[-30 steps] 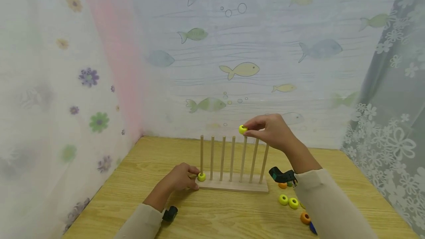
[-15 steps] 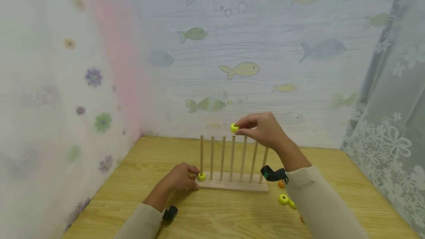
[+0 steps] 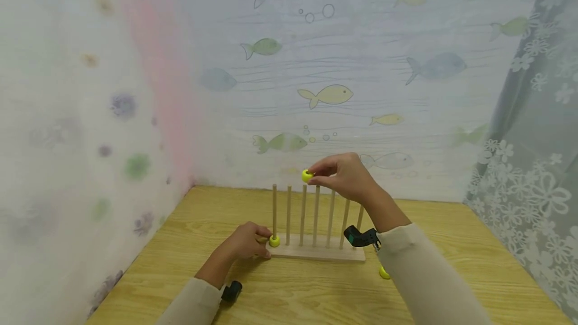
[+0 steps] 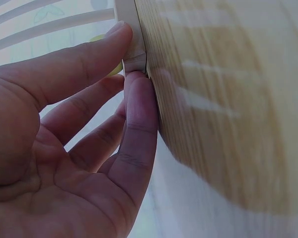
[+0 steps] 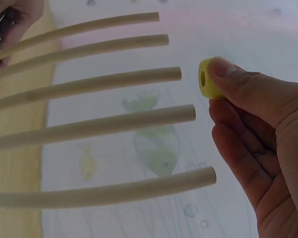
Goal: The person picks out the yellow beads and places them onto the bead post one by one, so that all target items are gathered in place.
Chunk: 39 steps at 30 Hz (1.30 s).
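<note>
My right hand (image 3: 347, 177) pinches a yellow bead (image 3: 307, 176) between thumb and fingers, just above the third peg from the left of a wooden peg board (image 3: 316, 252). In the right wrist view the hole of this yellow bead (image 5: 203, 79) faces the peg tips, with a gap between. At the board's left end my left hand (image 3: 244, 241) grips the base; the left wrist view has the thumb on one face of the base (image 4: 134, 34) and a finger against its end. Another yellow bead (image 3: 274, 240) sits at the foot of the leftmost peg, beside the left fingers.
One more yellow bead (image 3: 384, 272) lies on the wood-grain table (image 3: 289, 295), right of the board, partly behind the right sleeve (image 3: 420, 270). Several upright pegs stand in a row. A fish-patterned curtain (image 3: 280, 79) hangs behind the table.
My right hand has moved left with the yellow bead, from above the fifth peg to above the third. Its sleeve now covers the other loose beads. The left hand has stayed put.
</note>
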Available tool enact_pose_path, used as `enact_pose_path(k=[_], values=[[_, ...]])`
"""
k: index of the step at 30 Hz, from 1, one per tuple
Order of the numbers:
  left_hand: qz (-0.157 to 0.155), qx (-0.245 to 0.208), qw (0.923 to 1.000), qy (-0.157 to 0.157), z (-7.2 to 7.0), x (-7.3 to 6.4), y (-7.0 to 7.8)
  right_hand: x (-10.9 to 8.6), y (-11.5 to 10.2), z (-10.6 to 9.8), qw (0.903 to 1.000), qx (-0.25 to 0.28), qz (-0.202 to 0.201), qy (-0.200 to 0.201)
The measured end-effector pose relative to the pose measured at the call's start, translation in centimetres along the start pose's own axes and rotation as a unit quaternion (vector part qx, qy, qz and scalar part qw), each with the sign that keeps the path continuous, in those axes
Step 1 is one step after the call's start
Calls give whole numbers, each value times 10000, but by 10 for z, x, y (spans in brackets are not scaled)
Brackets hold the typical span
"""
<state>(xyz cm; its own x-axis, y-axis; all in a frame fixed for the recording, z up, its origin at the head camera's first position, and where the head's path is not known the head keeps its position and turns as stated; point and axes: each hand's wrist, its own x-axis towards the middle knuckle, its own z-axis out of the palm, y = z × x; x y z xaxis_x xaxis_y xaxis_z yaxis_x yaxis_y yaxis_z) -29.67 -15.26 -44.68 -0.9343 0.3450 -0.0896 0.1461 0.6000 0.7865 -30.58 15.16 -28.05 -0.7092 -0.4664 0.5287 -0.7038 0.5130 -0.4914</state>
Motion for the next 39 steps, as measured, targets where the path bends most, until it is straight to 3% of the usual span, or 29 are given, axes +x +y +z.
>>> enact_pose_path(k=[18,39], values=[[-45,160,9999,35,-3,-1,2,9,-10,19,9989,191,-416,29],[-48,76,10000,-9,-2,-1,3,18,-22,38,9982,242,-553,9]])
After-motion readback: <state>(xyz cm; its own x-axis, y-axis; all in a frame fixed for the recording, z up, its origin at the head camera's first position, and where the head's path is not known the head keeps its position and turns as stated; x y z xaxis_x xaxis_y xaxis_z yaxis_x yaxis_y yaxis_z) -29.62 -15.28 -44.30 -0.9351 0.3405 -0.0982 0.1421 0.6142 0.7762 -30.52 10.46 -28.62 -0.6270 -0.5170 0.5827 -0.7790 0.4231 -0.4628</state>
